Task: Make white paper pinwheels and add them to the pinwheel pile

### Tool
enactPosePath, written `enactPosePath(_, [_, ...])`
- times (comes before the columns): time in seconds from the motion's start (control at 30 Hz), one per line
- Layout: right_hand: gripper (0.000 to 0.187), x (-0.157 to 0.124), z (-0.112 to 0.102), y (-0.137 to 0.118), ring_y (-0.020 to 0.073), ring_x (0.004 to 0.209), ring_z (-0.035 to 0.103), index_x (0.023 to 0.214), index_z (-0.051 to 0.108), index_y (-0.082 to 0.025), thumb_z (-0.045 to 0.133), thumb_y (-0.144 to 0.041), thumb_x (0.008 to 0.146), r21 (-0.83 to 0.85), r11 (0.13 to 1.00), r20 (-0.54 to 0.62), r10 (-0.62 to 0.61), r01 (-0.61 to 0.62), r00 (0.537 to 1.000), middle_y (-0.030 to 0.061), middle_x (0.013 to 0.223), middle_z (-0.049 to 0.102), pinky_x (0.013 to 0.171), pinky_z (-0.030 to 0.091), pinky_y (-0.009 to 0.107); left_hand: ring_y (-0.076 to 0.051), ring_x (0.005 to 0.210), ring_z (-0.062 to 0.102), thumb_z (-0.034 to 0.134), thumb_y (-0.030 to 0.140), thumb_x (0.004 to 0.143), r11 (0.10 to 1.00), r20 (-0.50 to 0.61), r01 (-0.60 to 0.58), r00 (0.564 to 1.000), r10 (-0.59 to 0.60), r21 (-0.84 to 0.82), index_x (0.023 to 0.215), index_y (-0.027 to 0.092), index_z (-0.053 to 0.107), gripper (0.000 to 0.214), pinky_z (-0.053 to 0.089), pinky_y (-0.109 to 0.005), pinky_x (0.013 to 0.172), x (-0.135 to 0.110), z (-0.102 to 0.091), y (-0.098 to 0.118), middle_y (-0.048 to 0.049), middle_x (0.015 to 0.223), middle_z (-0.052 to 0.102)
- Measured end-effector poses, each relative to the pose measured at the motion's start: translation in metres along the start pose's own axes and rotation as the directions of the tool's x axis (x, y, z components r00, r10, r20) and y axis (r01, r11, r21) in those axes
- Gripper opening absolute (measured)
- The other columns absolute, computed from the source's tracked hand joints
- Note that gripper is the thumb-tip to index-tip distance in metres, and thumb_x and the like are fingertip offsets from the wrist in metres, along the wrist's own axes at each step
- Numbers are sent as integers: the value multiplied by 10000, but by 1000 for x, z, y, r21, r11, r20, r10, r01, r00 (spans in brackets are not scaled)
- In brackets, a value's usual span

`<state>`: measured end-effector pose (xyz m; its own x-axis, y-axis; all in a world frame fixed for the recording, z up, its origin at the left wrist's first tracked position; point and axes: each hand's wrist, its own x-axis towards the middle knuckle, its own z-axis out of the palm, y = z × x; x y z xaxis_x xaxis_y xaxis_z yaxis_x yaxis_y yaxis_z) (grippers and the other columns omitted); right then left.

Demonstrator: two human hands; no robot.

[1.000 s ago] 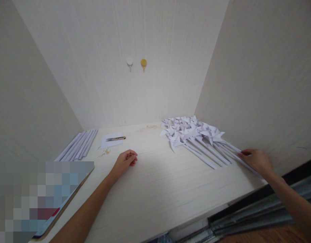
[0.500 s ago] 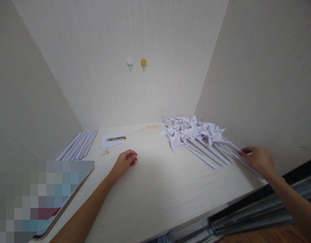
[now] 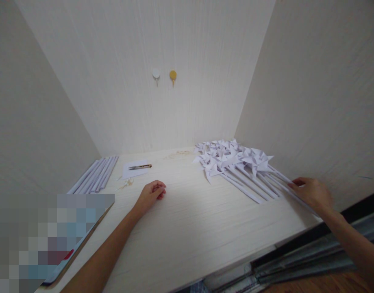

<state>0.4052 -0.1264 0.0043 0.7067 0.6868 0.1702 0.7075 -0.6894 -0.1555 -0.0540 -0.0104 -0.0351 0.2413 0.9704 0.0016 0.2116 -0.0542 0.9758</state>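
At the table's right side, my right hand [image 3: 313,196] pinches the paper stick of a white pinwheel [image 3: 257,162], whose head lies at the right of a pile. Several more white paper pinwheels [image 3: 216,151] overlap there, their sticks pointing toward the front right. My left hand [image 3: 151,193] rests on the tabletop near the middle, its fingers loosely curled with nothing seen in them. Beyond it and to the left, thread snips [image 3: 140,167] lie on a sheet of white paper [image 3: 135,174].
Several rolled white paper tubes [image 3: 95,175] lie side by side at the far left. A blurred flat board [image 3: 80,240] covers the table's left front. Two round hooks, one white [image 3: 155,74] and one yellow [image 3: 172,75], hang on the back wall. Walls enclose both sides.
The view has shifted very slightly. My right hand stays on the pinwheel's stick, and that pinwheel's head sits a touch further right. My left hand has not moved.
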Motion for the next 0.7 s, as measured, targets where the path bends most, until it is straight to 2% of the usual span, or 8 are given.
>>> enactPosePath(0.23, [379,2,2,7,293,865,570,939,626,-142,472,-394,702,-24,999,66,38,-37,997,137,932,633,585,392,304,-88,480,491,520,309,596,1000,4,-3,1000,3,4,685,143,515,188,393,-229,487,0,0,0,16,556,547])
enactPosePath(0.43, [404,2,3,7,303,836,579,946,630,-142,481,-407,679,-12,998,78,68,-67,995,152,919,636,558,392,307,-87,468,486,515,305,593,1000,-3,2,1000,-2,12,678,146,509,180,386,-225,477,0,0,0,19,545,541])
enactPosePath(0.57, [389,0,3,7,289,826,585,920,641,-134,486,-397,679,-5,1000,62,31,-30,998,139,900,643,581,404,303,-87,473,491,520,312,596,1000,2,-3,1000,3,13,679,148,512,184,387,-224,481,0,0,0,18,554,544])
enactPosePath(0.7, [391,-3,2,7,280,832,585,906,639,-127,478,-417,697,22,999,-14,-47,48,999,132,903,643,629,413,307,-88,472,492,525,309,593,1000,1,7,1000,-7,15,677,148,511,182,389,-226,482,-1,1,1,15,556,548])
